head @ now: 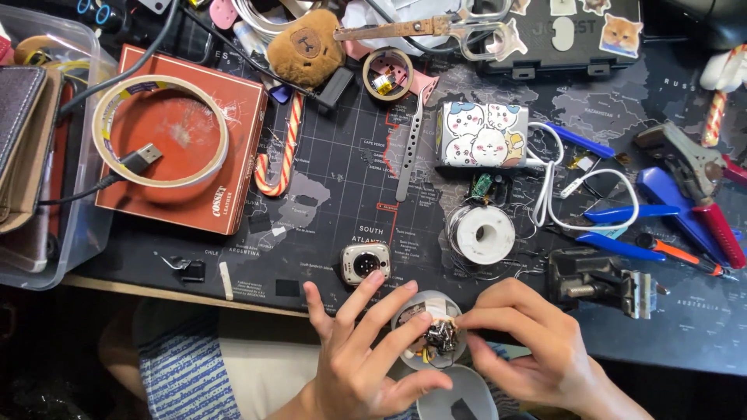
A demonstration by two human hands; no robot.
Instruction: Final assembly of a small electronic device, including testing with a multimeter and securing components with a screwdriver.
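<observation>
Left hand [359, 351] and right hand [529, 342] meeting at the table's [327, 187] near edge, fingers pinching a small round gadget [429, 336]. Open face upward, wiring exposed; round, so no clear long axis.

Both hands bare: left hand [354, 354], right hand [537, 350]. No rings, watch or sleeves visible. Blue-and-white striped garment [183, 369] left of left hand; pale cloth [264, 377] beside it.

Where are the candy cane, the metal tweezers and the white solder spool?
candy cane [289, 144], head view, on its striped shaft.
metal tweezers [411, 148], head view, mid-length.
white solder spool [480, 234], head view, on its top flange.
</observation>
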